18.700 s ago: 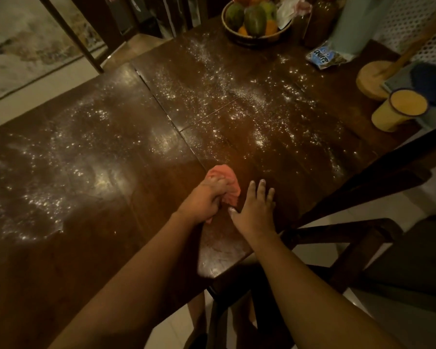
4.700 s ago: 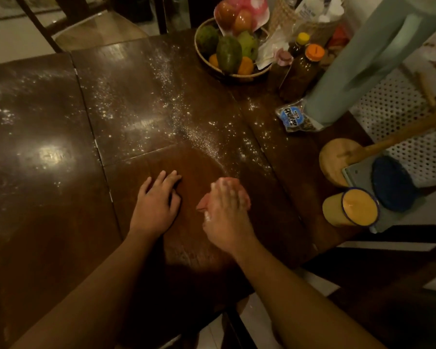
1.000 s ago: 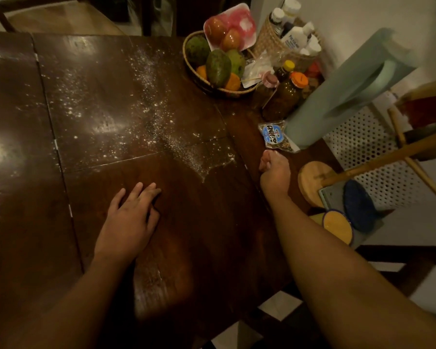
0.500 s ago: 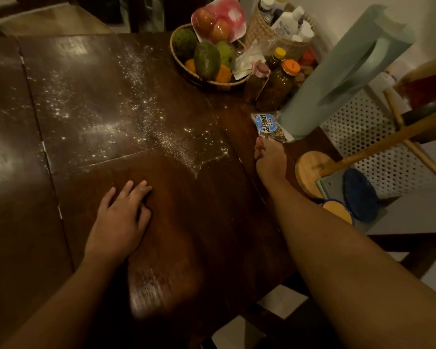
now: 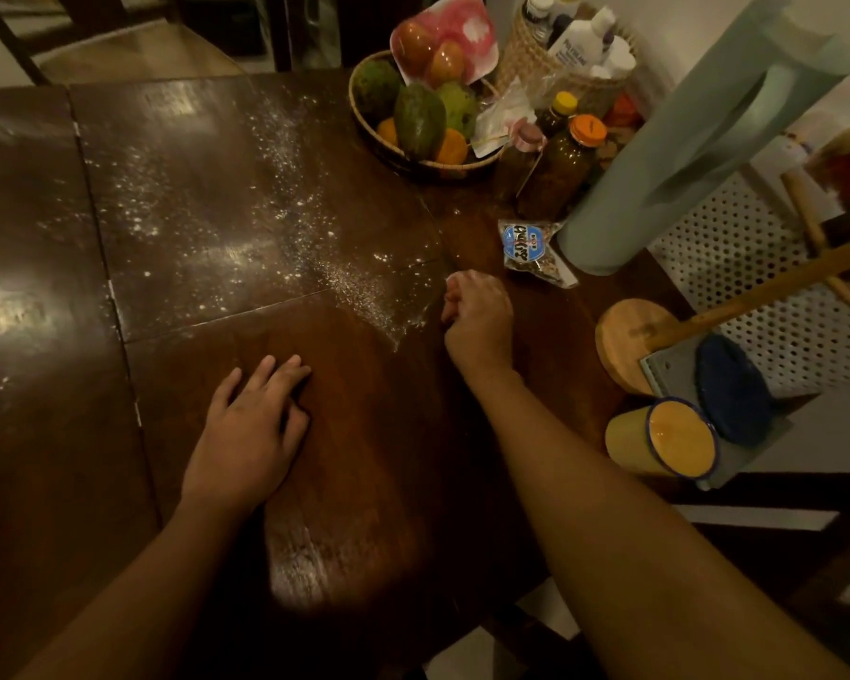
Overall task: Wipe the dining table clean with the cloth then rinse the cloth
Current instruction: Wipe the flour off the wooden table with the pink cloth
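The dark wooden dining table (image 5: 374, 434) carries white powder: a dense band (image 5: 364, 294) near the middle and looser specks (image 5: 187, 213) farther left. My right hand (image 5: 477, 314) is closed in a fist, pressed on the table at the right end of that band. The pink cloth (image 5: 448, 287) is bunched under the fist, and only a sliver shows at the fingers. My left hand (image 5: 251, 434) lies flat on the table, fingers apart, holding nothing, on the nearer wood with little powder.
A fruit basket (image 5: 415, 115), brown bottles (image 5: 560, 164), a snack packet (image 5: 528, 250) and a pale green roll (image 5: 658, 154) crowd the far right. A round wooden base (image 5: 624, 341), a yellow cup (image 5: 668, 444) and a blue lid (image 5: 732, 385) sit at the right edge.
My right fist with the cloth has slid left, away from the snack packet and up to the end of the powder band. My left hand has stayed flat in place.
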